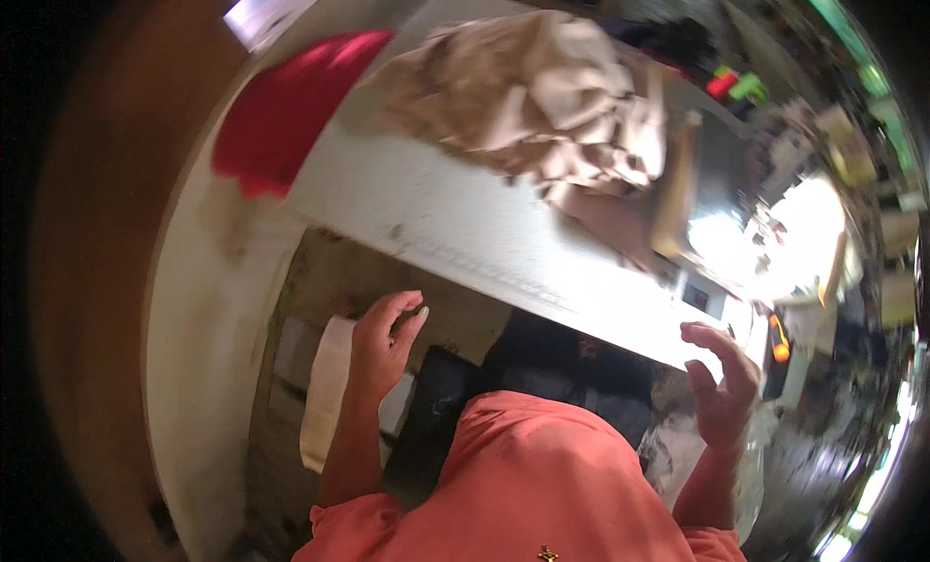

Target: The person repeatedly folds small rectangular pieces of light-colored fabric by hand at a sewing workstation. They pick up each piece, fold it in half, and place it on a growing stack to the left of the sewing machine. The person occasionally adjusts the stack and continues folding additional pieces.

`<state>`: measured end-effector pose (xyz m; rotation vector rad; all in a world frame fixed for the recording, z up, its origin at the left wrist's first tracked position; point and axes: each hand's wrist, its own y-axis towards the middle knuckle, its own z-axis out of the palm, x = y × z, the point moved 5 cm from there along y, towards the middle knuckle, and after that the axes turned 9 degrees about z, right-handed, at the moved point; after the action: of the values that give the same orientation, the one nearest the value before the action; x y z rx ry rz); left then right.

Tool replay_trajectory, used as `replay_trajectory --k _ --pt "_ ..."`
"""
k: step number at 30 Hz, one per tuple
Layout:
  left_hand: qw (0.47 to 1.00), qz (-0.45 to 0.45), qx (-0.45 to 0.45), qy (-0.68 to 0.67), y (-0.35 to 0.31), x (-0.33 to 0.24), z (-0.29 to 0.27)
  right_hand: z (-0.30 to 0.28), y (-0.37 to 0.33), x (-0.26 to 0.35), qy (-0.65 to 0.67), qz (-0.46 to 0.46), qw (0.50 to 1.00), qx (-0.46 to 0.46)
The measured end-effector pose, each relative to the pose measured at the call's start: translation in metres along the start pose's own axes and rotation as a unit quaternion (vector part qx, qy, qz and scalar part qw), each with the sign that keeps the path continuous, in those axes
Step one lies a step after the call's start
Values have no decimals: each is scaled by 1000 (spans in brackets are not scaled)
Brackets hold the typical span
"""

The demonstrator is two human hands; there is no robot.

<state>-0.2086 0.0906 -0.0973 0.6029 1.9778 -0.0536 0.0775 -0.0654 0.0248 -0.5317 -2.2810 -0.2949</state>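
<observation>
My left hand point(384, 344) is raised short of the white table's front edge, its thumb and fingers apart and nothing between them. Close to the right part of that edge, my right hand point(723, 383) hovers with curved fingers parted from the thumb, and it is empty too. A crumpled heap of beige cloth point(542, 87) lies on the white table point(426, 203), beyond both hands. Flat at the left of the tabletop is a red cloth point(291, 116). Some blur softens the picture.
At the right, a bright glare point(799, 233) hides part of what looks like a machine point(712, 174). An orange-handled tool point(778, 339) lies near it. Below the table edge stand a dark flat-topped thing point(431, 412) and a pale cream piece point(327, 397). Red and green items point(736, 85) sit farther back.
</observation>
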Motion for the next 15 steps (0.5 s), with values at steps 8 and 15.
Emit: replay_trajectory --k 8,15 --pt "937 289 192 33 81 -109 105 -45 -83 -46 -6 116 988 -107" --pt "891 417 -43 174 166 -160 93 8 -58 -55 193 129 972 44"
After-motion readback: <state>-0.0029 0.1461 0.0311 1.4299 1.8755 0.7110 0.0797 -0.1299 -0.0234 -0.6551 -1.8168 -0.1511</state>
